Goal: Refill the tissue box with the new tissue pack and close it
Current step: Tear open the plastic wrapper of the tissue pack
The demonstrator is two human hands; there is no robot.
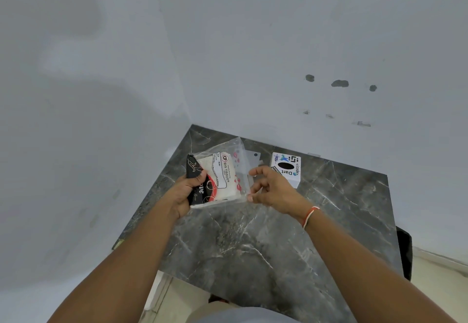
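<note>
A new tissue pack [218,178] in clear plastic, with a black-and-red print and a "BIG TISSUES" label, is held above the dark marble table [266,246]. My left hand [188,188] grips the pack's black left end. My right hand [271,187] pinches the loose clear plastic at the pack's right edge. The white tissue box [287,168], with a black oval slot and stickers on top, stands on the table just behind my right hand.
White walls meet in a corner at the table's far left. A flat white piece [254,158] lies on the table between the pack and the box. A dark chair edge [405,254] shows past the table's right side.
</note>
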